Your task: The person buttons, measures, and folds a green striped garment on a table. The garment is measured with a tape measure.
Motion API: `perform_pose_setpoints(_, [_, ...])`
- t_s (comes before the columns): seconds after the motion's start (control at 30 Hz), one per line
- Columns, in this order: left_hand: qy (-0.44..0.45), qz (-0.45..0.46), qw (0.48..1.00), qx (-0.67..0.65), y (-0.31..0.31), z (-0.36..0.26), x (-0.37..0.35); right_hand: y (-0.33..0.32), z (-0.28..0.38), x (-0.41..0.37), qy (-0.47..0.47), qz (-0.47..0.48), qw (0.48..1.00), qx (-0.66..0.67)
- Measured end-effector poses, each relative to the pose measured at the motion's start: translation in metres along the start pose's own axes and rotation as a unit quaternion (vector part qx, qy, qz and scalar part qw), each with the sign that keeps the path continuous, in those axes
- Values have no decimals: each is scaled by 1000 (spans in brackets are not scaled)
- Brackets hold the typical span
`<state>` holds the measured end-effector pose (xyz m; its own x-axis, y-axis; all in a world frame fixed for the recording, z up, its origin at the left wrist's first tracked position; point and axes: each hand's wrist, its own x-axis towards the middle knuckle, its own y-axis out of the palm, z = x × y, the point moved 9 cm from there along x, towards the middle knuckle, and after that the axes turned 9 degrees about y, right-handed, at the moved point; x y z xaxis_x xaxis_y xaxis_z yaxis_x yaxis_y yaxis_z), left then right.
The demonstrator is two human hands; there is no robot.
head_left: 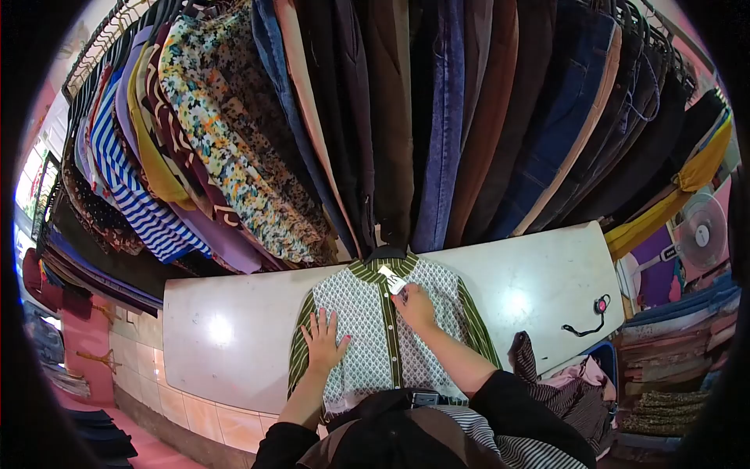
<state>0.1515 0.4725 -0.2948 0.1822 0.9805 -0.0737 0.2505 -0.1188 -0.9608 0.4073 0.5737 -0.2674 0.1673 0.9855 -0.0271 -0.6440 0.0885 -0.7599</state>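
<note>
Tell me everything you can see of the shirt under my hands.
The shirt lies front up on the white table, collar away from you. Its body is white with a small dark repeating pattern; the collar, sleeves and front strip are green, with pale stripes on collar and sleeves. Small buttons run down the strip. A dark hanger shows at the neck. Your left hand lies flat on it; your right holds its white tag.

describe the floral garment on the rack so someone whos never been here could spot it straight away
Above the white table hangs a long row of clothes. On its left side, just left of the blue jeans, is the floral garment. Its small multicoloured flowers set it apart from the plain denim and the blue-and-white striped top farther left.
</note>
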Motion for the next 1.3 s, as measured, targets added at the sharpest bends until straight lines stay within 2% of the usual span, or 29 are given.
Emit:
perform_pose_setpoints(0.1, [0,0,1000,6,-1,1,0,41,-10,29,97,187,977,-41])
perform_pose_setpoints(0.13, [4,-9,1000,0,-2,1,0,46,-11,42,76,171,981,-51])
perform_pose_setpoints(0.17, [1,-10,1000,-10,-2,3,1,60,-24,54,129,236,963,26])
perform_pose_setpoints(0.23, [-6,-11,999,-30,-7,2,2,86,-41,69,234,356,887,177])
perform_pose_setpoints(0.33, [-39,-91,994,-50,-24,-2,12,44,-38,92,227,142,894,359])
perform_pose_setpoints(0.37, [-49,-116,991,-48,-28,-4,18,37,-31,91,174,120,930,300])
perform_pose_setpoints(0.4, [5,-204,977,-54,-54,-22,27,36,-28,84,119,97,959,238])
perform_pose_setpoints(0.47, [68,-172,973,-142,-36,-38,56,37,-19,65,42,56,991,111])
perform_pose_setpoints(0.5, [98,-154,966,-185,-28,-47,68,38,-17,59,46,49,993,93])
perform_pose_setpoints(0.6, [83,-78,951,-288,-9,-76,104,33,-8,49,58,51,995,60])
perform_pose_setpoints(0.7, [36,-79,958,-275,2,-81,120,58,-39,63,131,78,963,223])
perform_pose_setpoints(0.73, [5,-86,956,-280,6,-77,123,61,-50,61,211,79,884,410])
perform_pose_setpoints(0.83, [4,-132,967,-220,8,-81,122,45,-44,50,149,26,908,390])
perform_pose_setpoints(0.87, [2,-141,964,-225,12,-79,122,48,-43,44,129,8,930,345])
perform_pose_setpoints(0.97, [17,-128,956,-263,4,-79,120,39,-18,16,54,32,970,234])
perform_pose_setpoints(1.0, [22,-138,947,-290,6,-76,120,44,-13,10,50,59,974,212])
perform_pose_setpoints(1.07, [30,-155,925,-344,10,-71,118,44,-13,3,69,43,981,176])
perform_pose_setpoints(1.13, [20,-170,925,-339,15,-67,115,44,-13,0,71,24,985,153])
perform_pose_setpoints(1.3, [-48,-175,927,-327,26,-62,116,54,-18,8,73,56,985,145])
